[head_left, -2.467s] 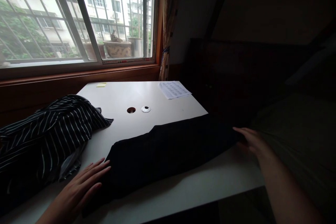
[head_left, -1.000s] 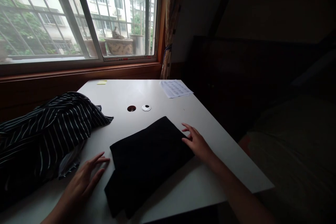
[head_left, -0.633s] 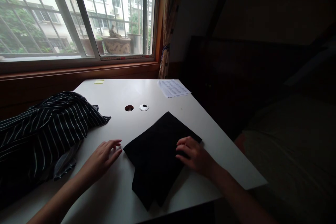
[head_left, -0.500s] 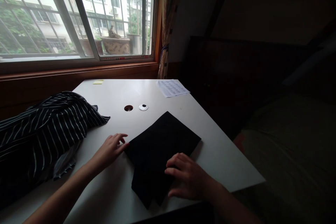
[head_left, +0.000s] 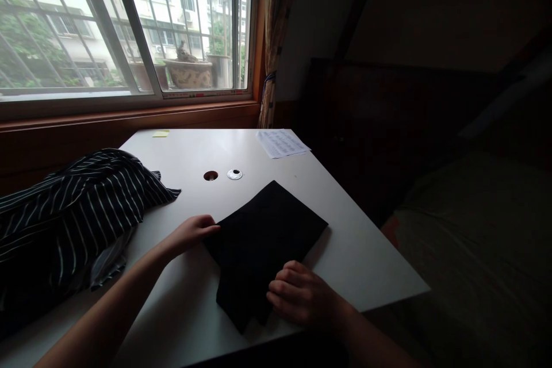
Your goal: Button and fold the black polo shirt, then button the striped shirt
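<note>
A black garment [head_left: 267,236], folded flat and too dark to show its exact kind, lies on the white table [head_left: 353,264] in front of me. My left hand [head_left: 199,230] pinches its left edge, thumb and fingers closed on the cloth. At the lower right edge, my right hand [head_left: 297,293] has its fingers curled over the fabric and closed on it. The thumb of that hand is hidden. Two uneven points of cloth stick out at the near end of the garment.
A striped dark garment [head_left: 103,201] is heaped on the left of the table. Printed papers [head_left: 282,144] and a yellow note [head_left: 161,133] lie at the far edge. A round hole [head_left: 210,176] and its cover ring [head_left: 234,174] sit mid-table. Beyond is a barred window [head_left: 194,23].
My left hand has gone from resting loosely beside the garment's edge to pinching it. My right hand's fingers have curled in and closed on the lower right edge.
</note>
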Tool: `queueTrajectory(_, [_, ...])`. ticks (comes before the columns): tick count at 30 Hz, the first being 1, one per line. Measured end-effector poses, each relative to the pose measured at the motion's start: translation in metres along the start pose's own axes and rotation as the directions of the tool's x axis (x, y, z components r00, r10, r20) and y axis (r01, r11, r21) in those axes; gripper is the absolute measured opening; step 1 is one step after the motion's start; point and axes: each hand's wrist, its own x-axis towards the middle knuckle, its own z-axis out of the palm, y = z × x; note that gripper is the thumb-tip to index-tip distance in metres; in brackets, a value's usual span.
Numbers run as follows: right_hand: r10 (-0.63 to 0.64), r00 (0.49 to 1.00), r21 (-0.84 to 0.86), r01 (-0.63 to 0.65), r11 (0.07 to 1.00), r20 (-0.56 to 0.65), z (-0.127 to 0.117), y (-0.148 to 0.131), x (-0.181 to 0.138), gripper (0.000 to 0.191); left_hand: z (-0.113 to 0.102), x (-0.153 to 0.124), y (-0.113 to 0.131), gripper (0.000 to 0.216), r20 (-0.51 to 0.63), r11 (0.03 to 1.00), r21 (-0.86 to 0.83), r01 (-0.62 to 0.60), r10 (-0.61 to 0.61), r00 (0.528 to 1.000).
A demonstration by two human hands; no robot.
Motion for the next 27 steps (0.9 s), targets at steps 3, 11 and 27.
queueTrajectory(3, [0.047,0.999,0.063,-0.046,0.997,-0.022,0.002,-0.004,0.0,0.01,-0.001,-0.006,0.001,0.046,-0.058,1.0,-0.024,-0.008,0.006,0.998])
queueTrajectory(11, [0.217,0.956,0.254,-0.163,0.953,-0.2,-0.028,-0.016,0.016,0.023,-0.005,-0.02,0.015,0.044,-0.144,0.969,-0.239,-0.07,0.036,0.989])
queueTrajectory(27, [0.002,0.998,0.173,-0.013,0.985,0.061,-0.003,-0.042,0.023,0.009,-0.004,-0.058,-0.022,0.036,-0.062,0.987,0.143,-0.076,0.086,0.994])
